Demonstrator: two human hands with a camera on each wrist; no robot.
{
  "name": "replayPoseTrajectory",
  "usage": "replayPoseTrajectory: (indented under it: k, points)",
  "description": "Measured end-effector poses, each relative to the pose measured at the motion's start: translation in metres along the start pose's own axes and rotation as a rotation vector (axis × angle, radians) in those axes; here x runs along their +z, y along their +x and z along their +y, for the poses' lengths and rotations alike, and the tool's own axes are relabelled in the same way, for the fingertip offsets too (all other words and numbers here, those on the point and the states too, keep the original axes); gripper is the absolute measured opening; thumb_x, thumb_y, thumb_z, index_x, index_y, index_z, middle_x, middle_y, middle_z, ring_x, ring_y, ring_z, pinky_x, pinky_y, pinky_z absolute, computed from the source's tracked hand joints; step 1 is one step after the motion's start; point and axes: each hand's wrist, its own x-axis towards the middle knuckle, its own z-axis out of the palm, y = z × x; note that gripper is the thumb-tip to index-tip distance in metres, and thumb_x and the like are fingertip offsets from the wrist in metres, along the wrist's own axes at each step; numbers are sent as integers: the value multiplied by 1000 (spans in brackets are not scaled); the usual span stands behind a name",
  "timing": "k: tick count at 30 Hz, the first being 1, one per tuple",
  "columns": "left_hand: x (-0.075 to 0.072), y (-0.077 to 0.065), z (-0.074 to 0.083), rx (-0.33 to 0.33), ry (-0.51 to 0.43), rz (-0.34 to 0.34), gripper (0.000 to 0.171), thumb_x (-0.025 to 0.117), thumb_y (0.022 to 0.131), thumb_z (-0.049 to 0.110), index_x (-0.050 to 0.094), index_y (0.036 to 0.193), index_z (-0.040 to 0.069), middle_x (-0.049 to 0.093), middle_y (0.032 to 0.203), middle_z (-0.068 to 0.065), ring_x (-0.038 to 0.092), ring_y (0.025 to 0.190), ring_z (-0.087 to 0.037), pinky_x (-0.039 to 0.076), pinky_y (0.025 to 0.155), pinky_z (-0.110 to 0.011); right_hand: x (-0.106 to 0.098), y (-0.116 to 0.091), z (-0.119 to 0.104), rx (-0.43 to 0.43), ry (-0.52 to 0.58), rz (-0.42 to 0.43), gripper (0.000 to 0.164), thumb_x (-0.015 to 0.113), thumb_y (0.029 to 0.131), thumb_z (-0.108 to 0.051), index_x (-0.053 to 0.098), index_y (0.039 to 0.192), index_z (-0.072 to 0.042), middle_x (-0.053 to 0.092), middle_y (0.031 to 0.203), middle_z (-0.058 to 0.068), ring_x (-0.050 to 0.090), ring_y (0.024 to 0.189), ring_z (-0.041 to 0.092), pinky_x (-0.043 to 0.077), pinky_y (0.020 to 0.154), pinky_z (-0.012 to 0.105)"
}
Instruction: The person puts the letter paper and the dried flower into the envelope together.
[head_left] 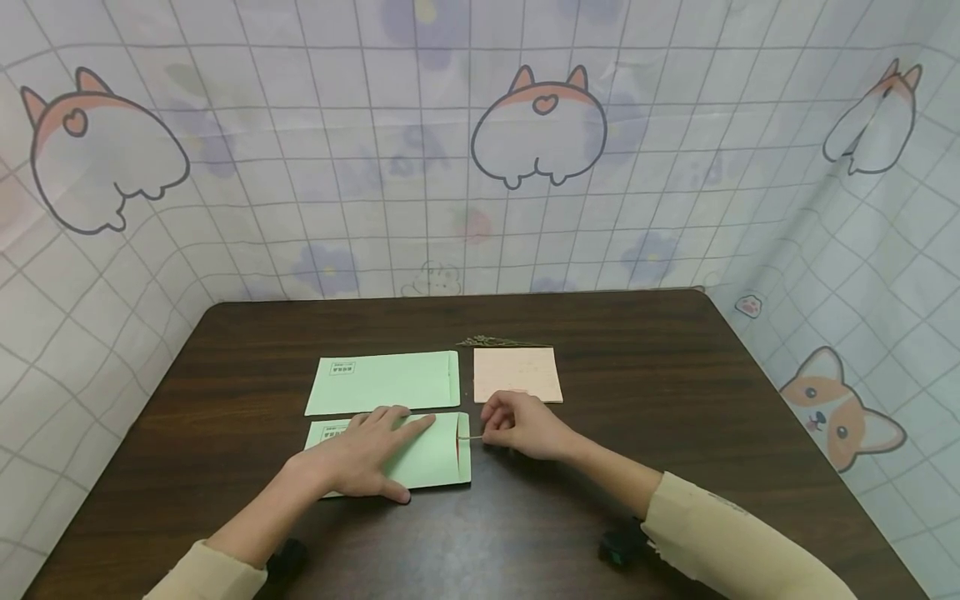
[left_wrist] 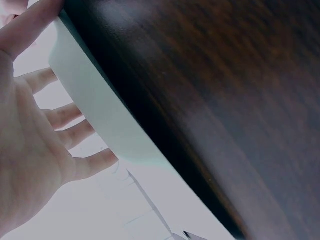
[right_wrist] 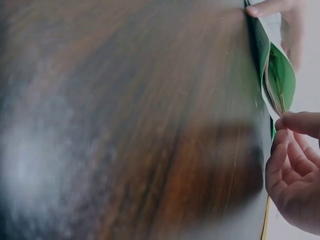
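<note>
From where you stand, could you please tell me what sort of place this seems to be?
Probably an indoor tabletop work area, perhaps a screened-off booth: a dark wood-grain table, a cartoon-printed grid backdrop behind and beside it, and a pale green envelope under the person's left hand.

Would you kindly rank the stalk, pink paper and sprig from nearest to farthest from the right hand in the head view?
1. Stalk: pinched in the right hand.
2. Pink paper: beyond the hand.
3. Sprig: beyond the paper.

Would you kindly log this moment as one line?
left hand: rests on nearer green envelope | right hand: pinches stem at envelope's opening
</note>
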Motion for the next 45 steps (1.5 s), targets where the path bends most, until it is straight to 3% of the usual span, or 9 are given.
replayPoseTrajectory:
  k: [19, 33, 45]
  points:
    - [2, 0, 1, -1, 13, -1, 101, 83, 81, 53, 34, 162, 18, 40, 150, -18, 38, 138, -37, 32, 107, -63, 18, 10, -3, 76, 149, 13, 12, 75, 90, -1, 67, 98, -1, 67, 79, 5, 60, 61, 18, 53, 52, 34]
    - [2, 0, 1, 2, 20, 4, 102, 84, 81, 54, 34, 162, 17, 41, 149, -18, 40, 137, -37, 35, 105, -63, 24, 14, -13, 111, 188, 9, 16, 75, 90, 0, 60, 90, -1, 66, 72, 10, 63, 59, 18, 57, 52, 34]
    - [2, 1, 1, -6, 17, -6, 101, 83, 81, 54, 34, 162, 18, 40, 151, -19, 38, 139, -37, 33, 107, -64, 30, 16, -15, 98, 200, 24, 16, 74, 90, 1, 59, 95, 2, 67, 70, 14, 65, 61, 23, 58, 54, 38]
